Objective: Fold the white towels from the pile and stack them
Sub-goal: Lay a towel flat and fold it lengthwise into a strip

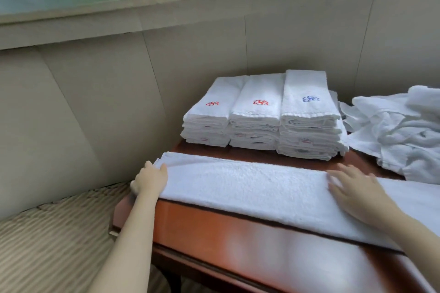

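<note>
Status: mid-fold on one towel.

- towel [250,188] lies as a long narrow band across the near part of the tabletop [214,228], running 9 to 3 o'clock. It looks already doubled lengthwise, and its right end runs out of frame at about 4 o'clock.
- left grip [150,179] is at the 9 o'clock end, at the tabletop corner. Its fingers curl over the towel's short edge, so I read it as holding that end, though the thumb is hidden.
- right grip [354,188] is at about 3 o'clock, palm down with fingers spread flat on the band. It's pressing, not pinching.
- Three folded stacks sit side by side at 12 o'clock, touching each other: left stack [207,123] and middle stack [256,116] with a red mark on top, right stack [309,114] with a blue mark, slightly taller.
- unfolded pile [400,131] is at 2 o'clock, just beside the right stack. Plenty is left, so the task is well along but not near done.

Judgement: this is the smoothing and anchoring step before the crosswise fold. The next move calls for lifting the 9 o'clock end and carrying it toward 3 o'clock while the right grip pins the crease line. Edges need to line up or the bundle won't match the stacks. After that, fold again and place it on a stack at 12 o'clock.
</note>
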The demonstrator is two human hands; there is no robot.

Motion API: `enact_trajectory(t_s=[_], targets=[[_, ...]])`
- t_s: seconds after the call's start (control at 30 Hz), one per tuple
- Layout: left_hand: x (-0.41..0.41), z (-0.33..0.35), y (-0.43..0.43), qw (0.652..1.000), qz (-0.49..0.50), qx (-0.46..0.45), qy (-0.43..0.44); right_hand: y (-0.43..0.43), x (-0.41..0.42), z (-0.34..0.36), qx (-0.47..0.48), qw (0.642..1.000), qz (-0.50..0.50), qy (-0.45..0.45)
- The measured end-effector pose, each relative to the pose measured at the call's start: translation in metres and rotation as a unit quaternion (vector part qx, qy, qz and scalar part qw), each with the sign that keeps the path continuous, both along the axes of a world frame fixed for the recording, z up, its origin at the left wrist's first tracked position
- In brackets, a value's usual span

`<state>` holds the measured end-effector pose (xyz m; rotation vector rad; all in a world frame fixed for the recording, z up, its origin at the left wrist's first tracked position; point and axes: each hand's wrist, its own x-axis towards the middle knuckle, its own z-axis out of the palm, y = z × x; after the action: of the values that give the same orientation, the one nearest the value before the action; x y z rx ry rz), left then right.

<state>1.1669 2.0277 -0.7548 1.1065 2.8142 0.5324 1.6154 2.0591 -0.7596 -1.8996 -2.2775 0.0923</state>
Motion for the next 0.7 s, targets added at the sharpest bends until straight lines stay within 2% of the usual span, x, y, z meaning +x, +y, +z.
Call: enact_trajectory(t_s=[0.1,0.17,0.47,0.7], targets=[[-0.001,-0.002,-0.001,0.999,0.044,0.026,-0.013,-0.012,-0.054,0.005,-0.028,0.991,0.127,0.022],[-0.007,-0.004,0.000,0.998,0.048,0.033,-0.029,-0.021,-0.079,0.003,-0.035,0.984,0.171,0.028],[-0.004,0.008,0.006,0.994,-0.019,0.107,-0.016,-0.021,-0.089,-0.006,-0.037,0.984,0.169,0.040],[-0.011,0.007,0.007,0.993,0.050,0.093,-0.061,-0.020,-0.091,-0.008,-0.025,0.985,0.163,0.041]])
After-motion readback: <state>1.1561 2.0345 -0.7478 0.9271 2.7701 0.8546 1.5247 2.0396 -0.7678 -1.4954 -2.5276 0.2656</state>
